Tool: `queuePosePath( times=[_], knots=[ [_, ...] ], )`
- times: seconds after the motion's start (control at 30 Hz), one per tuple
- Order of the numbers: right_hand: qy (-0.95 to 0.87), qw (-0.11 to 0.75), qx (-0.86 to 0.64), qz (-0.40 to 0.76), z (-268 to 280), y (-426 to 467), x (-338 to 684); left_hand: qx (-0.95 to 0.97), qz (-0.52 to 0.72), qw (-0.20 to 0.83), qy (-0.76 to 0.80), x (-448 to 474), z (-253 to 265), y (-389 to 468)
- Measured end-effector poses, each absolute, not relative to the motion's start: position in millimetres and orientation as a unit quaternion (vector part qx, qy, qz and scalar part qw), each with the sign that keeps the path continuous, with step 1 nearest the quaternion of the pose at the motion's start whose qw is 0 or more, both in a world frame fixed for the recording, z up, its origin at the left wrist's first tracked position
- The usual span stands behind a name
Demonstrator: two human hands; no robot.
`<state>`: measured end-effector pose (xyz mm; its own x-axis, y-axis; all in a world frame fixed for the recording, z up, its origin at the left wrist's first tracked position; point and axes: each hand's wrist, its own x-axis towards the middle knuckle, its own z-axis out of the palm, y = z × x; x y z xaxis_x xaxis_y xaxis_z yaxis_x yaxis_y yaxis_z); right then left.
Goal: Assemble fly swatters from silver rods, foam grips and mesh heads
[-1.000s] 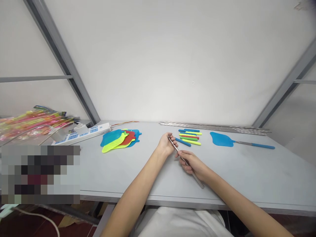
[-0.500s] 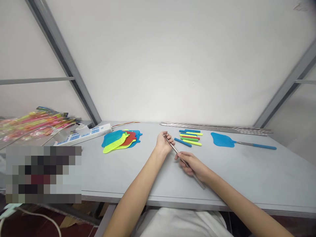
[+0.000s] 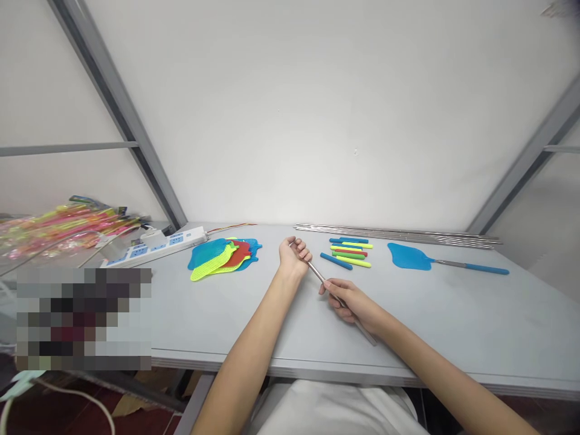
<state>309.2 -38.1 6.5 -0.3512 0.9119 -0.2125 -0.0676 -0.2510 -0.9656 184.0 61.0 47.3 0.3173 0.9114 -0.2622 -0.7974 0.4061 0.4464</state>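
Note:
A thin metal rod (image 3: 316,273) slants across the middle of the table, held between both hands. My left hand (image 3: 293,258) is closed around its far upper end, palm turned up. Lower down, my right hand (image 3: 352,302) grips the rod with thumb and fingers, and the near end sticks out below that hand. Just beyond the hands lie several coloured handle sleeves (image 3: 348,255) in blue, yellow, green and red. To their right rests a fly swatter (image 3: 410,257) with a blue head, metal shaft and blue handle.
Loose fly swatter heads (image 3: 211,254) in blue, yellow and red overlap at the left. Behind them is a white power strip (image 3: 158,246). A bundle of long metal rods (image 3: 394,234) lies along the wall. Plastic-wrapped swatters (image 3: 67,226) are piled far left.
My left hand has shifted a little left, and its fingers are wrapped more closely around the rod's upper end. My right hand has hardly moved.

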Motion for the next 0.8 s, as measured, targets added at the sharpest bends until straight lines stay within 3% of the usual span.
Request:
queuePosePath(
  times=[0.8],
  knots=[
    [-0.487, 0.379, -0.433, 0.658, 6.2, -37.0, 308.8, 0.063, 0.567, 0.792, 0.218, 194.2, 38.9, 56.8]
  ],
)
